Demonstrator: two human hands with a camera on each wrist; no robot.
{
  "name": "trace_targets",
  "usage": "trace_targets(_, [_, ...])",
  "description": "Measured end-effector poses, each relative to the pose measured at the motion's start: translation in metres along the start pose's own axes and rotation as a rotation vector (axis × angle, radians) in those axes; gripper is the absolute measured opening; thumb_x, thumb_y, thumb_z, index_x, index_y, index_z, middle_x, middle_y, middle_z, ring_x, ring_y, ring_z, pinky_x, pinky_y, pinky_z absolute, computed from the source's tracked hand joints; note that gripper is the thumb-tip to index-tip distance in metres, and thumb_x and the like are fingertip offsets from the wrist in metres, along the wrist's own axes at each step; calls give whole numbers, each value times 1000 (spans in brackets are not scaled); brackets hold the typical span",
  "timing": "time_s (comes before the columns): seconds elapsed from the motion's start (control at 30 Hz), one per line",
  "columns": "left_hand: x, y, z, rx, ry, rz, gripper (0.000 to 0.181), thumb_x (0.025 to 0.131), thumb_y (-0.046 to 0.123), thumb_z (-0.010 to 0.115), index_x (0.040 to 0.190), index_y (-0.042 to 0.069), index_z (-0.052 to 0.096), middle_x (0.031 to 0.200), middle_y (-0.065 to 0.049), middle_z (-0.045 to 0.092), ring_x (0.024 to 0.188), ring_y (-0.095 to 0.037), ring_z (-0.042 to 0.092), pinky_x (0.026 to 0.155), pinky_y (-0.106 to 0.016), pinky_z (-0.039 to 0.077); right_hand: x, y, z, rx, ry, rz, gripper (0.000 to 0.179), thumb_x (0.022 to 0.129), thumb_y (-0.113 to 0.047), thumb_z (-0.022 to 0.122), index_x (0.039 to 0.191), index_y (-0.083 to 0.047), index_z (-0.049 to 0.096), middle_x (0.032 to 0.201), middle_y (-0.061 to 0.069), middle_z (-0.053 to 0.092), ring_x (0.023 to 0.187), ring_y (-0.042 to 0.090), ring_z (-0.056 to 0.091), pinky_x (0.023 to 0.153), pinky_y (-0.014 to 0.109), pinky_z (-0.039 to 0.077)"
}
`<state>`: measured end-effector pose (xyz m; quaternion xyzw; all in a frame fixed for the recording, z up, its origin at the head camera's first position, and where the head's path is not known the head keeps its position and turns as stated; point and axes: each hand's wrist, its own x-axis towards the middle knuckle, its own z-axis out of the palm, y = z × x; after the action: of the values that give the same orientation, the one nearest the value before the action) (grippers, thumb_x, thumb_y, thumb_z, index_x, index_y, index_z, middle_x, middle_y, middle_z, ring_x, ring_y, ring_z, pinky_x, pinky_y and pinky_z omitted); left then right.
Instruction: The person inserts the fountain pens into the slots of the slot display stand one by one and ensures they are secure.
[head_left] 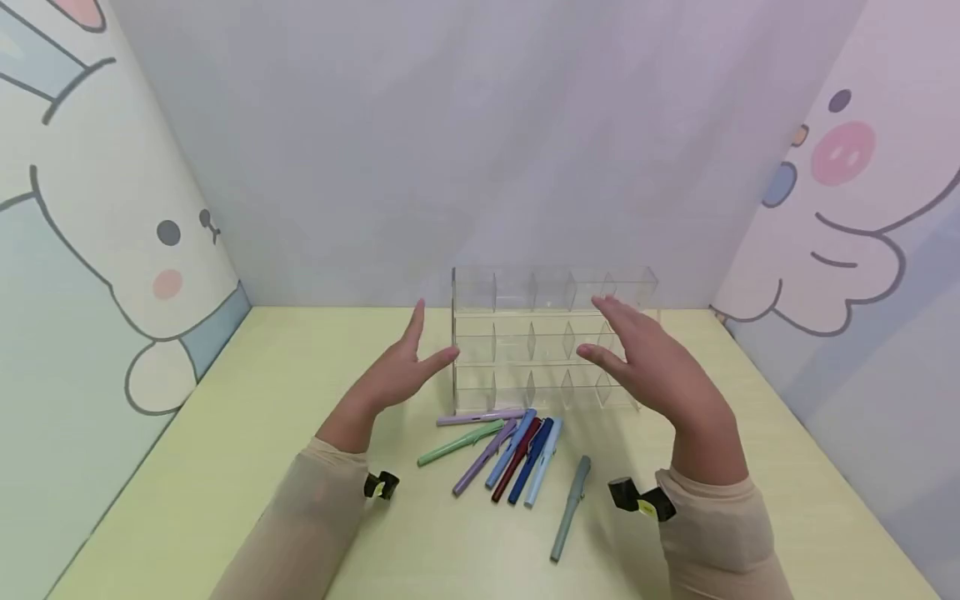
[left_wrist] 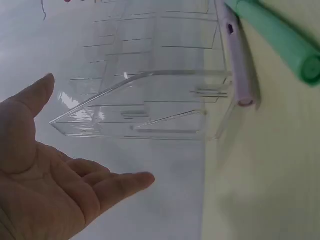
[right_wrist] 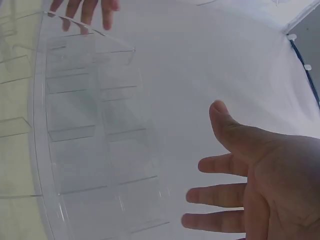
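The person's left hand [head_left: 393, 375] and right hand [head_left: 660, 371] are both spread and released, one near each end of the clear compartmented rack [head_left: 551, 316] standing at the worktop's [head_left: 225, 442] far side. Seven colourful pens [head_left: 516, 461] lie bunched before it, with a grey-green pen [head_left: 571, 510] lying apart, closer to the person.

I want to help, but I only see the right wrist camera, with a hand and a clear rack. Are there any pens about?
Observer: Yes, the head view shows eight pens on the table, in front of the rack.
Operator: Is one off by itself?
Observer: Yes, the grey-green pen lies apart, to the right of the others.
Operator: I see some fingertips too. Is that other hand holding anything?
Observer: No, the left wrist view shows the left hand's palm with nothing in it.
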<state>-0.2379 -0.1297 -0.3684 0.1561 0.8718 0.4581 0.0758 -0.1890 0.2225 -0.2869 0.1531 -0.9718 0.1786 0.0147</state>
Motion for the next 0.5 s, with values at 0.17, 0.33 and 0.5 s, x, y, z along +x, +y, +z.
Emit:
trace_targets(0.17, [9,-10,8,-200,-64,5,94,93,57,59,150,48,-15,163,13,-4,152,-20,14,120,-57,18,-1,-3,-4,27,-21,9,79,94,-69,40,157,-23,26,157,10,36,140,38,39,109,62,35])
trace_targets(0.33, [15,-16,15,-297,-89,-9,86,97,43,59,153,47,-5,164,10,2,151,-22,17,115,-51,34,-1,-6,-4,48,-36,4,77,95,-68,41,154,-19,34,151,9,44,134,35,47,107,60,38])
trace_targets(0.5, [20,-22,22,-328,-120,-27,77,100,36,55,155,46,2,164,6,11,144,-22,35,105,-45,47,1,-4,1,55,-76,-1,70,96,-64,44,148,-16,41,140,11,55,126,33,55,102,58,44])
